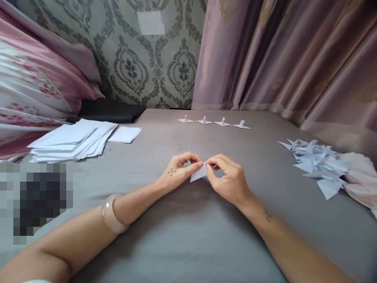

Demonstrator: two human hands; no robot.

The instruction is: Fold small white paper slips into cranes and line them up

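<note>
Between my two hands, above the middle of the grey cloth surface (pixel 188 243), is a small folded piece of white paper (pixel 198 174). My left hand (pixel 179 169) pinches its upper left part between thumb and fingers. At the top right corner, the thumb and forefinger of my right hand (pixel 228 177) are closed on the same paper. One pointed corner hangs down to the left, below my left thumb. My fingertips hide the upper folds.
Several folded paper cranes (pixel 223 122) stand in a row at the back. More folded paper cranes (pixel 319 161) are heaped at the right, beside a pale cloth (pixel 361 177). At the left lie a stack of white paper (pixel 73 137), smaller paper squares (pixel 125 134) and a black cloth (pixel 108 111).
</note>
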